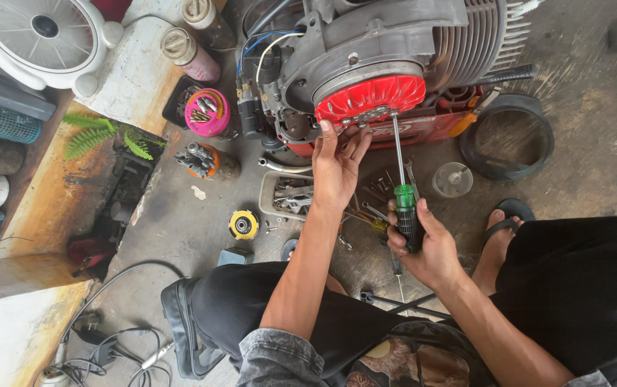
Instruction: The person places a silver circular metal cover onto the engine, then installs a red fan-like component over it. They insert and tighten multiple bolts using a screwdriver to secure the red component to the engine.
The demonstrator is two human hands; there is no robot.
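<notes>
A grey finned engine (394,36) lies on the concrete floor with a red round fan cover (370,95) facing me. My right hand (423,244) grips the green and black handle of a long screwdriver (403,188), whose tip reaches the edge of the red cover. My left hand (337,168) is stretched out flat, with its fingertips touching the underside of the red cover and nothing held in it.
A tray of small tools (288,197) lies under my left hand. A pink tub of screws (206,112), a yellow disc (244,224), a clear lid (452,179) and a black rubber ring (507,136) sit around. Cables (107,351) trail at the lower left. My sandalled foot (502,229) rests at the right.
</notes>
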